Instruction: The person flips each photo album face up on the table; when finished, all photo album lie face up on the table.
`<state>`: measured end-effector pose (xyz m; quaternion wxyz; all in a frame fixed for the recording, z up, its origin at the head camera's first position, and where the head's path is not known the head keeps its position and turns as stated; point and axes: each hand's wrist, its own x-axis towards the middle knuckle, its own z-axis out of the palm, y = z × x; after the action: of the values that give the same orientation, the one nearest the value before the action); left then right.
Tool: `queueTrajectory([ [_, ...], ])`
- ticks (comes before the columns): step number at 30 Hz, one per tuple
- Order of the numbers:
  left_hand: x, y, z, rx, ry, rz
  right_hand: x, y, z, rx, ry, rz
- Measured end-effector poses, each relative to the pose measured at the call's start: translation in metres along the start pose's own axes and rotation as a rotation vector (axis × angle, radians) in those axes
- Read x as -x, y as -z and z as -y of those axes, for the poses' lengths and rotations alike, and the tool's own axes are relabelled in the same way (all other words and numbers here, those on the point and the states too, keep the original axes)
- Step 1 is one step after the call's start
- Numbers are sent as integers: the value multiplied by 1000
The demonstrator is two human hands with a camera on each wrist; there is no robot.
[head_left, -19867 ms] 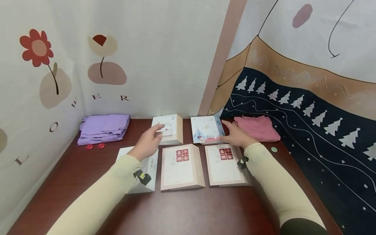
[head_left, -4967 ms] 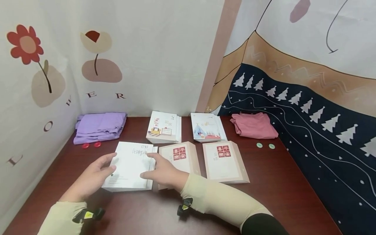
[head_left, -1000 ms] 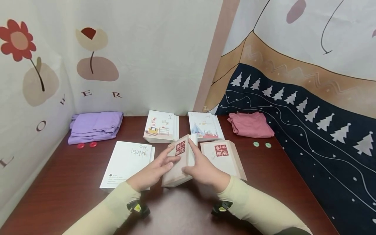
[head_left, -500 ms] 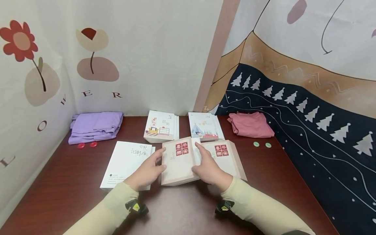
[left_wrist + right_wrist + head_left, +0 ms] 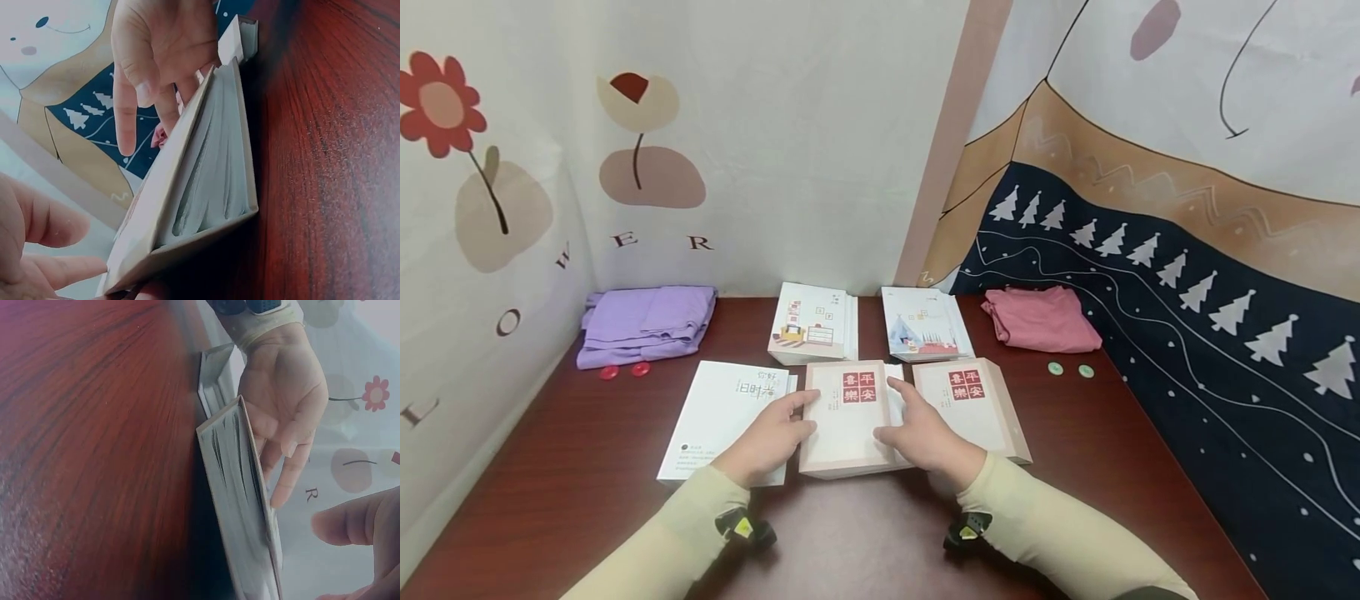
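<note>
Both hands are at a beige-bordered photo album with red square characters on its cover, front centre of the table. My left hand touches its left edge, the spine side, with extended fingers. At its right edge, my right hand spreads thumb and fingers beside the pages. In the left wrist view the album shows splayed page edges between the covers; the right hand is behind it. The left hand lies along the far side in the right wrist view. Some fingertips are hidden.
A white album lies left, a matching beige-bordered album right. Two illustrated albums stand in the back row. Purple folded cloth with red buttons is back left; pink cloth with green buttons back right.
Both hands went from the white album to the middle beige one. That album has been lowered from a tilt and squared up, its page edges now facing right. Earlier the albums' spines faced right.
</note>
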<state>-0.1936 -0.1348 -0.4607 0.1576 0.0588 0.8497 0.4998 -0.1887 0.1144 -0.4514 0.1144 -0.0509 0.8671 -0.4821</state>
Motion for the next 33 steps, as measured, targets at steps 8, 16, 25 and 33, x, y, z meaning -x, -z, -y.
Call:
queueTrajectory([
  [8,4,0,-7,-52,-8,-8,3,5,5,4,34,8],
  [16,5,-8,-21,-168,-109,-119,2,28,4,-17,42,20],
  [25,-5,-36,-42,-57,-209,-55,-2,70,-15,84,8,-70],
  [33,-26,-65,-51,79,-163,98,2,104,-37,213,-30,-133],
])
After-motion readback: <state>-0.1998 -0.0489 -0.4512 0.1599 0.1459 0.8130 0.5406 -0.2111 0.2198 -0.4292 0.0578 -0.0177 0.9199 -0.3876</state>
